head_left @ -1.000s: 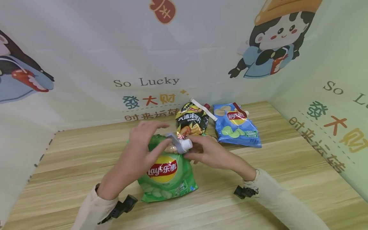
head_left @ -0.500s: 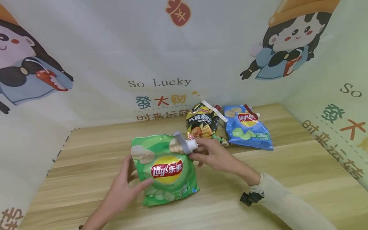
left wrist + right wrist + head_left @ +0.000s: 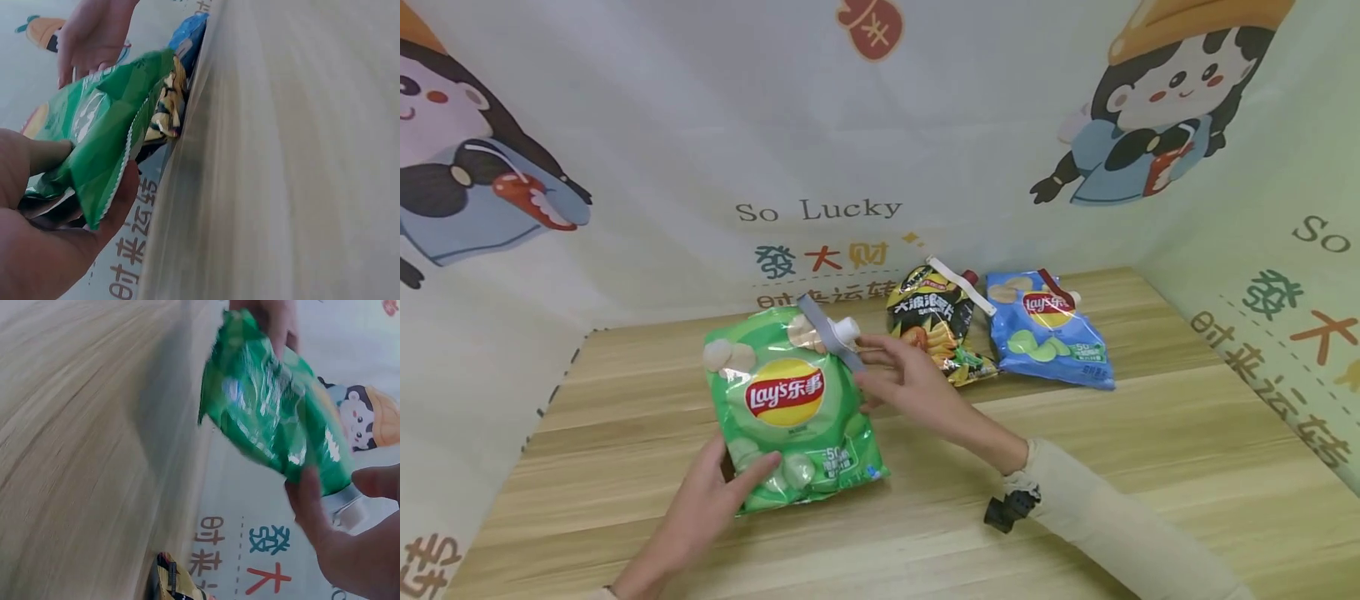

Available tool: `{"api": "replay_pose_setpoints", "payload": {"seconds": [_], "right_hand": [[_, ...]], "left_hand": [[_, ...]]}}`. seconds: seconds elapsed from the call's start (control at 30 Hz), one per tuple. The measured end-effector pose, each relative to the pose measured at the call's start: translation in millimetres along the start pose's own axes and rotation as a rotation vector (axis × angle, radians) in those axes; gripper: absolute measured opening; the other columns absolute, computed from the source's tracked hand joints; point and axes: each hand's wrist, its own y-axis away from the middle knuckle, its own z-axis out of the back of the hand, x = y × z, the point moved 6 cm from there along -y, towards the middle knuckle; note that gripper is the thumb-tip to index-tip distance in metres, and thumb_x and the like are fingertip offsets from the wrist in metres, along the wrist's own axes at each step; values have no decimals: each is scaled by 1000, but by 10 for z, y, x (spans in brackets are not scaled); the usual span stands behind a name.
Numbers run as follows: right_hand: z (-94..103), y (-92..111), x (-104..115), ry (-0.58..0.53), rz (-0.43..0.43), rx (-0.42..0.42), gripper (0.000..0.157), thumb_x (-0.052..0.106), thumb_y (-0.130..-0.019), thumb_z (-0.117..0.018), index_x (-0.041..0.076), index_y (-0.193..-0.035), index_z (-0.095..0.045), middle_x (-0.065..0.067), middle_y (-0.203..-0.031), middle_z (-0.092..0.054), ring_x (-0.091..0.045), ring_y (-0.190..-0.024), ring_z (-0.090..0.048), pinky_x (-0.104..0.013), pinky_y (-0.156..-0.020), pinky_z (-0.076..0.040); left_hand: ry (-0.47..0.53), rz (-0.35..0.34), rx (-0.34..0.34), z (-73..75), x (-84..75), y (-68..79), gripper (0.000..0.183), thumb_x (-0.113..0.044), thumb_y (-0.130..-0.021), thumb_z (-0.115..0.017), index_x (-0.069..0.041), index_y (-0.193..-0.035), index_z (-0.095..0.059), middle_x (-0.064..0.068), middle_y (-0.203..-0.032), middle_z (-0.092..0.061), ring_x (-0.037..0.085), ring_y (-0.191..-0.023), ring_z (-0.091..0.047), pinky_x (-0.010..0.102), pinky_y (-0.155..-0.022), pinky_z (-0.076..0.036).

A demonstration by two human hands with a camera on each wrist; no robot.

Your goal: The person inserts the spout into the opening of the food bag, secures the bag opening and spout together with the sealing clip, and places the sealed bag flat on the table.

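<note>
A green bag of Lay's chips point(image 3: 790, 450) is held up off the table, tilted, its front facing the head camera. Across its top right corner runs a grey bag clip point(image 3: 820, 321) with a white spout cap point(image 3: 847, 330). My left hand point(image 3: 700, 500) grips the lower left edge, thumb on the front; the left wrist view shows fingers under the bag's bottom seam point(image 3: 128, 150). My right hand point(image 3: 917, 387) holds the bag's upper right side just below the clip. Thumb and fingers lie on either side of the bag in the right wrist view.
Behind on the wooden table point(image 3: 1037, 483) lie a black and yellow chip bag point(image 3: 928, 321) with a white clip point(image 3: 962, 286) and a blue Lay's bag point(image 3: 1048, 342) with a dark red clip point(image 3: 1056, 287). A printed cloth point(image 3: 700, 142) walls in the back and sides.
My left hand has gone from above the clip down to the bag's lower left edge. The green bag has risen and shifted left, with my right hand following.
</note>
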Motion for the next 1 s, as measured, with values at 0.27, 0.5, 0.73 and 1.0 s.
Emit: {"api": "replay_pose_setpoints", "payload": {"seconds": [0.27,0.5,0.73,1.0], "right_hand": [[-237,-23,-82,437,45,165,60,19,-98,-62,10,-152,-38,-13,-154,-41,-30,-129,-54,-41,-103,-46],[-427,-257,-168,661,66,220,63,30,-98,-62,10,-153,-38,-17,-164,-9,-36,-148,-21,-53,-116,-24],[-557,-408,-403,705,-18,298,62,31,-99,-60,10,-153,-38,-19,-164,-11,-37,-149,-18,-53,-118,-20],[-307,-339,-281,727,65,245,57,26,-99,-60,11,-151,-41,-18,-162,-21,-35,-148,-23,-52,-118,-22]], "left_hand": [[-52,-13,-52,336,80,-369,48,-27,-101,-60,-6,-141,-44,17,-126,-61,11,-102,-65,27,-82,-56],[-30,59,-63,467,219,-783,56,-30,-101,-59,-6,-148,-39,19,-134,-55,6,-104,-59,20,-86,-51],[-99,186,6,510,500,-953,60,-34,-101,-59,-1,-147,-39,21,-131,-57,6,-98,-58,21,-83,-48],[-392,65,-69,650,273,-890,68,-47,-104,-46,7,-143,-40,30,-127,-59,40,-111,-61,48,-90,-52]]}}
